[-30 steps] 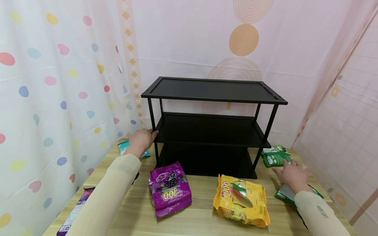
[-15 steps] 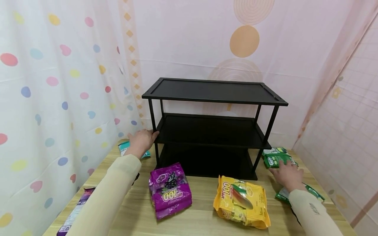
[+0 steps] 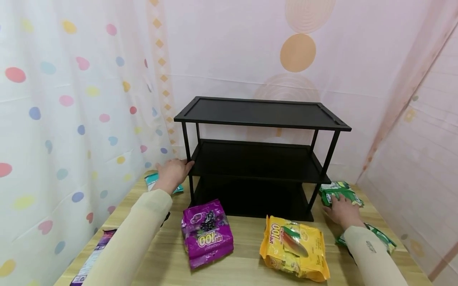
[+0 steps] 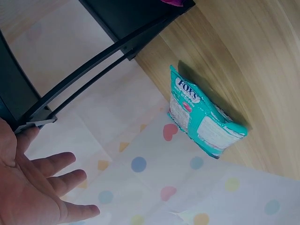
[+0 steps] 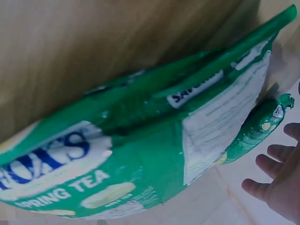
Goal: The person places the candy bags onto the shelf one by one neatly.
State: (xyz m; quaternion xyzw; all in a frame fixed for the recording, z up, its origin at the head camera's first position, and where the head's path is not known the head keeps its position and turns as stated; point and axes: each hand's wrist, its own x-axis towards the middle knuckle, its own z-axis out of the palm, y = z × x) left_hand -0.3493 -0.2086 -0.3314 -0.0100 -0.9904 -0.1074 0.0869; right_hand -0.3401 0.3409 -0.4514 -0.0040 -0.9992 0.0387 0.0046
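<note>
My left hand (image 3: 171, 174) is at the left end of the black three-tier shelf rack (image 3: 257, 159), pinching the edge of the middle tier by the front post. In the left wrist view its other fingers (image 4: 54, 164) spread out straight. My right hand (image 3: 343, 212) reaches to the far green candy bag (image 3: 341, 192), fingers extended and right at its near side. Under my right wrist lies a second green bag (image 5: 117, 154), lettered FOX'S, partly hidden by the sleeve in the head view.
A purple bag (image 3: 207, 234) and a yellow bag (image 3: 295, 250) lie in front of the rack on the wooden table (image 3: 247, 274). Behind my left hand is a teal bag (image 4: 204, 115). Another purple-and-white bag (image 3: 94, 254) lies at the left edge. Curtains (image 3: 89, 119) surround the table.
My right hand has moved forward and left, from over the near green bag to the far one. The left hand keeps its place on the rack. The head view has shifted slightly.
</note>
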